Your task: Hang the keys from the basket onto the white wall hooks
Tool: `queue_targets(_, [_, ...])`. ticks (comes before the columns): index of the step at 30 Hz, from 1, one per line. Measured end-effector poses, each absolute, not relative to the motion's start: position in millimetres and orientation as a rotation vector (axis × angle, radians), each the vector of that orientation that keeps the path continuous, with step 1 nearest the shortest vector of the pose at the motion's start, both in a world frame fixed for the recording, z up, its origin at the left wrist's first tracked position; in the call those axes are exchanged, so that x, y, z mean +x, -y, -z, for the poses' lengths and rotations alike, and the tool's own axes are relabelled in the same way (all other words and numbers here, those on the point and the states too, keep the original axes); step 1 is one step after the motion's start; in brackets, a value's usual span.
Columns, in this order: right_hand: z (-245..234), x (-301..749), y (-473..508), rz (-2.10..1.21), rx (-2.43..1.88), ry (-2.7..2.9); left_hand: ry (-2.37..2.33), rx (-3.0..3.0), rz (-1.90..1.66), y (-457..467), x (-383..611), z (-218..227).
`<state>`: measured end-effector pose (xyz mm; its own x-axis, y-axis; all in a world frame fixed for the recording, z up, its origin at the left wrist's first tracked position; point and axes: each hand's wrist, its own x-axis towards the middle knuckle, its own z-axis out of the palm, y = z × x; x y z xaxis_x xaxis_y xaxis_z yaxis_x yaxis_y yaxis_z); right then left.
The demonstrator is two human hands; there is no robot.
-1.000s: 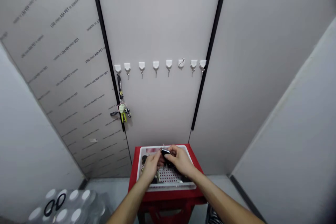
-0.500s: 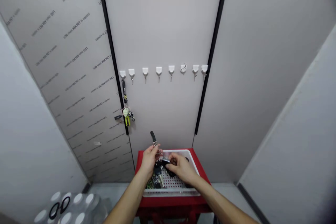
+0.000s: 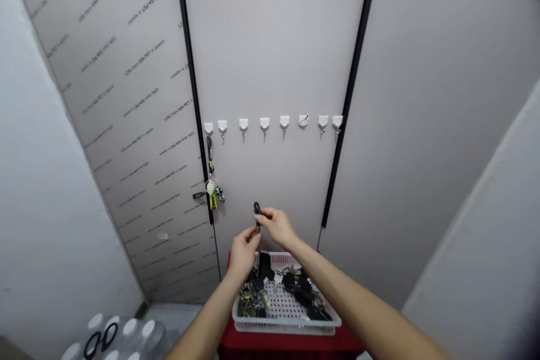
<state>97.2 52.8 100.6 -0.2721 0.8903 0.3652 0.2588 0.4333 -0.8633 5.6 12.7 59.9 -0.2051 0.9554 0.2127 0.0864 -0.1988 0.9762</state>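
Note:
Both my hands hold one key bunch (image 3: 262, 261) above a white plastic basket (image 3: 287, 320). My right hand (image 3: 276, 225) pinches the top of its black strap (image 3: 257, 209), which points upward. My left hand (image 3: 244, 250) grips the strap lower down, near the ring, and dark keys dangle beneath it. The basket holds several more key bunches and sits on a red stool (image 3: 236, 342). On the wall above runs a row of white hooks (image 3: 264, 124). A black lanyard with a green fob (image 3: 212, 187) hangs from the leftmost hook (image 3: 208, 128).
Grey wall panels with black vertical strips (image 3: 194, 95) enclose the corner. One hook (image 3: 303, 120) toward the right end of the row looks different from the rest. A pack of bottles with white caps (image 3: 109, 340) stands on the floor at bottom left.
The key bunch has been lifted out of the basket. My right hand left the basket and took the top of the strap. The view has tilted downward a little.

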Motion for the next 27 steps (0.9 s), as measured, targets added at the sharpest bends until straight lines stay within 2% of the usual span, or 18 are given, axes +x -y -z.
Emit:
queue_targets(5, [-154.3, 62.4, -79.0, -0.976, -0.886, 1.562, -1.296, 1.232, -1.648, -34.9, -16.8, -113.0])
queue_targets(13, [-231.9, 2.1, -118.9, -0.887, -0.776, 1.504, -1.347, 1.287, -1.894, -78.3, -62.4, -189.5])
queue_targets(17, [-243.9, -14.8, -138.7, -0.803, -0.878, 1.511, -1.409, 1.296, -1.910, -96.2, -76.7, -201.3])
queue_targets(27, [-231.4, -10.0, -149.1, -0.541, -1.121, 1.632, -1.706, 1.424, -1.757, -109.3, -80.5, -191.8])
